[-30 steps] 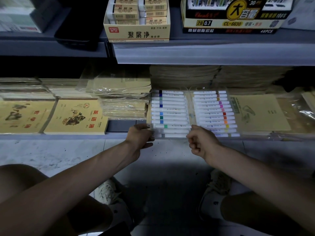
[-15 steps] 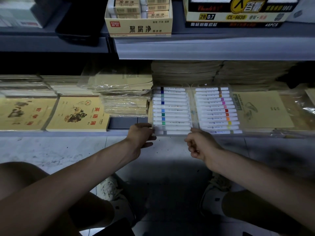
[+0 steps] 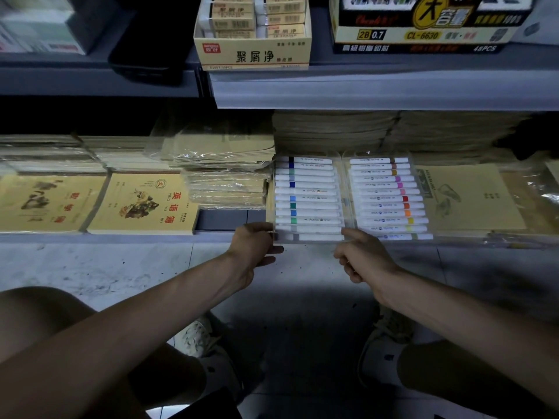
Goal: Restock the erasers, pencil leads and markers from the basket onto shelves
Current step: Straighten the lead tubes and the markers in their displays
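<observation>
Two hands steady one marker case [image 3: 351, 198]: my left hand [image 3: 254, 246] pinches its near left corner, my right hand [image 3: 361, 258] touches its near edge, fingers curled, grip unclear, and since it seems to overhang the shelf [image 3: 223, 220] lip, releasing early could tip it onto the floor [image 3: 90, 267].

On the upper shelf [image 3: 363, 92]: eraser box [image 3: 254, 52] left, pencil lead box [image 3: 423, 37] right, both near front edge. On the lower shelf [image 3: 223, 219]: exercise books [image 3: 142, 204], wrapped paper stacks [image 3: 223, 176], marker case [image 3: 308, 198] at front edge.
</observation>
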`<control>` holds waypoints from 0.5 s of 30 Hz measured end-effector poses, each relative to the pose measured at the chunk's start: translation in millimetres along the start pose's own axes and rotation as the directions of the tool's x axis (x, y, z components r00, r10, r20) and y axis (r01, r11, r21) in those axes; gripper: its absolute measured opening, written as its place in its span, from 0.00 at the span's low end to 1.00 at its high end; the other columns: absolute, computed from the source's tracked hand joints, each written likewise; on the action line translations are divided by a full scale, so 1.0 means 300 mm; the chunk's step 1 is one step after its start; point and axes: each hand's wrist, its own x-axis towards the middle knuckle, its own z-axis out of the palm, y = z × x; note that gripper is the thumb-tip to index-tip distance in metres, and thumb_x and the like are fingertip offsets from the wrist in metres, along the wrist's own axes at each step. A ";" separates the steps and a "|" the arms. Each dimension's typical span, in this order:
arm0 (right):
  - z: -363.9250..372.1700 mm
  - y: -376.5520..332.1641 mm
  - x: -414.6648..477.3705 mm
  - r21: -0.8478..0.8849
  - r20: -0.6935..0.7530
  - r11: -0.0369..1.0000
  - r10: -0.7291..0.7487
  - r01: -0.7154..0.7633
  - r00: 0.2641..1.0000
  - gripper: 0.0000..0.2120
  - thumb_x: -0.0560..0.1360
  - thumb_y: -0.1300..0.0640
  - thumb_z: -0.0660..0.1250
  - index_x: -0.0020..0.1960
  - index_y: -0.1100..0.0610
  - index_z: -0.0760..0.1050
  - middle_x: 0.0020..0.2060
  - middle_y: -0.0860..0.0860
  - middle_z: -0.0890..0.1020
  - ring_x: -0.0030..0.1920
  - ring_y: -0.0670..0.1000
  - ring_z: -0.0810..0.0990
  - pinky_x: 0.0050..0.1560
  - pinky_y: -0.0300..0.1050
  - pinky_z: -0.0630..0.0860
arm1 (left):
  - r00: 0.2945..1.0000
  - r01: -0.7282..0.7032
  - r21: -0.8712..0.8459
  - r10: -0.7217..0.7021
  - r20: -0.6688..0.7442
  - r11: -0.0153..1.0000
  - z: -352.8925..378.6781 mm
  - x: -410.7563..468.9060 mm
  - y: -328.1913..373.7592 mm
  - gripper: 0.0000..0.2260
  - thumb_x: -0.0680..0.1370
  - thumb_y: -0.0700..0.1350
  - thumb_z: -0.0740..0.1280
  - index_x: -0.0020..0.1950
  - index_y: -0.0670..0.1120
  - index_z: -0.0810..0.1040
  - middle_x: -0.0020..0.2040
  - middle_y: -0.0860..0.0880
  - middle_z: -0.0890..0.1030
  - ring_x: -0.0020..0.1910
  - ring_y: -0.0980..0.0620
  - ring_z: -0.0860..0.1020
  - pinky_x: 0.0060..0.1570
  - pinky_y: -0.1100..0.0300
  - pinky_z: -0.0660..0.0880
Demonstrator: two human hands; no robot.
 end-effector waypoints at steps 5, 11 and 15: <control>0.008 0.038 -0.008 0.046 -0.029 0.998 0.051 -0.050 0.998 0.26 0.76 0.66 0.63 0.69 0.44 0.71 0.35 0.53 0.74 0.30 0.49 0.69 0.25 0.40 0.66 | 0.999 0.025 0.025 -0.024 -0.023 0.999 -0.002 -0.013 -0.020 0.16 0.83 0.32 0.59 0.67 0.43 0.78 0.59 0.41 0.83 0.50 0.47 0.83 0.56 0.48 0.81; 0.002 0.038 -0.007 0.068 -0.048 0.995 0.079 -0.076 0.996 0.31 0.76 0.66 0.64 0.77 0.49 0.68 0.33 0.53 0.75 0.31 0.49 0.69 0.27 0.41 0.67 | 1.000 0.011 0.039 -0.010 -0.012 0.999 -0.013 -0.018 -0.037 0.15 0.83 0.30 0.58 0.63 0.42 0.79 0.58 0.41 0.83 0.46 0.49 0.83 0.49 0.53 0.82; 0.015 0.035 -0.023 -0.041 -0.026 0.998 0.040 -0.041 0.999 0.31 0.77 0.63 0.65 0.78 0.48 0.66 0.37 0.53 0.80 0.32 0.49 0.71 0.28 0.40 0.68 | 1.000 0.004 0.035 -0.003 -0.015 0.999 -0.004 -0.021 -0.033 0.13 0.83 0.31 0.59 0.59 0.44 0.78 0.59 0.40 0.83 0.44 0.50 0.83 0.47 0.55 0.81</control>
